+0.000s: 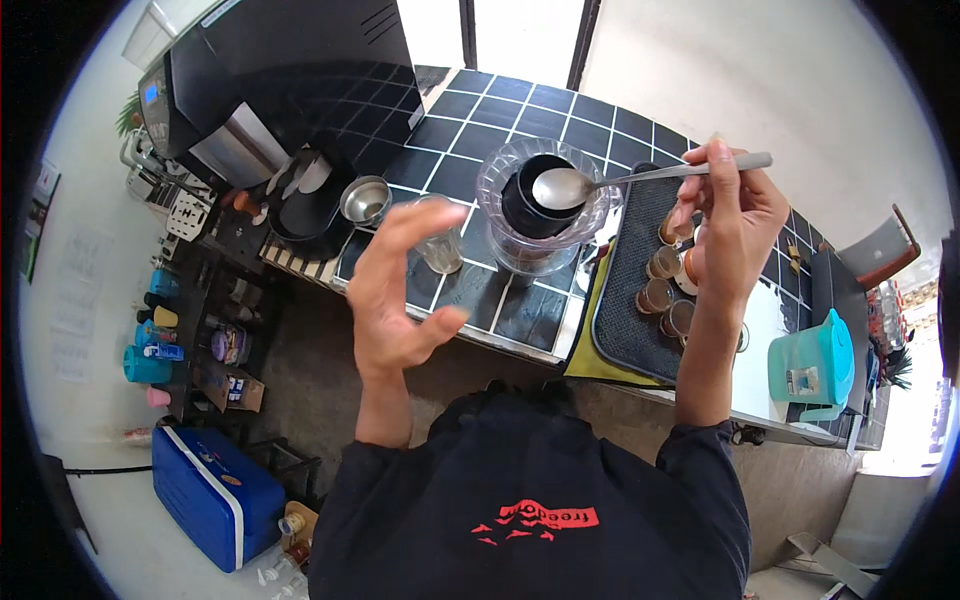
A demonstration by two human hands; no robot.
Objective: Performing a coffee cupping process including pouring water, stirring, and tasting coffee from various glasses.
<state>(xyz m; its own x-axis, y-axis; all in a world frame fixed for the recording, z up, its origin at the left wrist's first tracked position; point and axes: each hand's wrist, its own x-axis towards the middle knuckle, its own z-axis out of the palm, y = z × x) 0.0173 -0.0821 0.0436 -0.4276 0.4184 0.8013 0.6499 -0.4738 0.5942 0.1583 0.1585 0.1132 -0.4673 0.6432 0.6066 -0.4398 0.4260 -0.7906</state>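
In my right hand (735, 215) is the handle of a metal spoon (563, 188), pinched between thumb and fingers. The spoon's bowl hangs over the mouth of a black cup (540, 222), and I cannot tell whether they touch. That cup sits inside a clear ribbed dripper (492, 180) on the black-tiled counter (470, 105). My left hand (395, 295) is raised to the left of the dripper, thumb and fingers apart, holding nothing. Behind its fingertips stands a clear drinking glass (442, 252), partly covered in this view. A small steel bowl (366, 200) lies farther left.
A dark tray (625, 320) with several small glasses (655, 296) lies on the right, over a yellow-green cloth (583, 345). Beyond it stands a turquoise pitcher (812, 362). A large black machine (300, 80) fills the far left. A blue cooler (215, 495) stands at lower left.
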